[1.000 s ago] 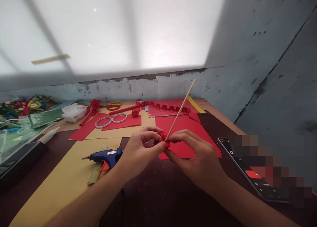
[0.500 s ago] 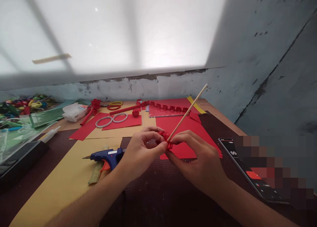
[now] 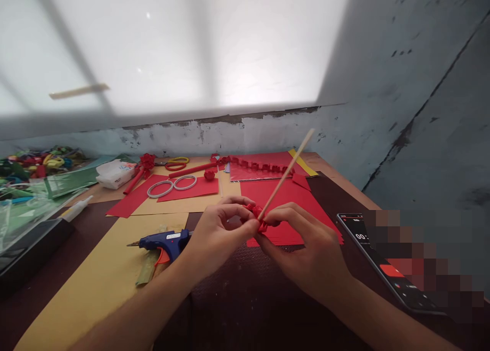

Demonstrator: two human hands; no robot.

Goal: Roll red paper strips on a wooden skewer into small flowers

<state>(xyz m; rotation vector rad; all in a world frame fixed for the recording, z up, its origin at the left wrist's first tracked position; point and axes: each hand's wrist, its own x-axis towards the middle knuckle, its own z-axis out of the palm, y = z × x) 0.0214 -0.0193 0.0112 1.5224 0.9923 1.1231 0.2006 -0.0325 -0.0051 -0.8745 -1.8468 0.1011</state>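
Between my two hands is a small red paper flower [image 3: 261, 225], partly covered by fingers. My left hand [image 3: 225, 228] is closed on its left side, thumb and fingertips pinching it. My right hand [image 3: 306, 238] pinches the flower's right side with thumb and forefinger. A thin pale wooden stick [image 3: 287, 172] slants up to the right from the flower, its lower end by my left thumb. Beneath and behind the hands lie red paper sheets [image 3: 283, 236]. Left of my left wrist a blue glue gun [image 3: 166, 241] rests with its nozzle pointing left.
Tape rings [image 3: 185, 182], a red paper ball [image 3: 209, 174], scissors [image 3: 176, 163] and a curled red strip [image 3: 260, 165] lie farther back. A phone [image 3: 383, 264] is at right, a dark box [image 3: 34, 254] at left. Paper scraps [image 3: 42, 162] are heaped back left.
The stick's upper end has swung slightly left and is a little blurred. Both hands keep nearly the same place and hold on the red paper flower.
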